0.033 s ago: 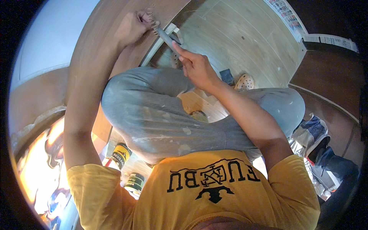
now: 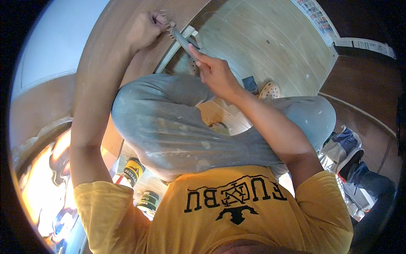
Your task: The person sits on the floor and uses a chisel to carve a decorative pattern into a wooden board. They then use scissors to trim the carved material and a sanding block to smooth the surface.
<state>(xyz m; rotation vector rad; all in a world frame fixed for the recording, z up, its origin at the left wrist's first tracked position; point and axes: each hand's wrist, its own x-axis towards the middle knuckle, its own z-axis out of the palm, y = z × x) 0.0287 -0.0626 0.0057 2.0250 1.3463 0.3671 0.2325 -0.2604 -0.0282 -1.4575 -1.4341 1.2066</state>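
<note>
My right hand [image 2: 216, 76] grips a long grey-handled tool [image 2: 182, 39], index finger stretched along it. The tool's far end meets a tan, ragged, curled piece [image 2: 171, 28] beside my left fingers; I cannot tell its kind. My left hand [image 2: 146, 31] is closed against the brown wooden panel [image 2: 110, 31], its fingertips at the tan curls. Whatever those fingers hold is mostly hidden. Both hands are beyond my bent knees, in grey, paint-spotted trousers [image 2: 169, 122].
A yellow-and-black can [image 2: 133, 169] and a green-and-white can [image 2: 148, 201] stand left of me. Ahead on the tiled floor [image 2: 258, 38] are a perforated tan clog [image 2: 270, 91] and a dark square [image 2: 250, 84]. Shoes [image 2: 344, 144] lie at right, near dark brown panels [image 2: 355, 80].
My right hand and the grey tool have shifted very slightly up and left. My left hand stays in nearly the same place at the panel.
</note>
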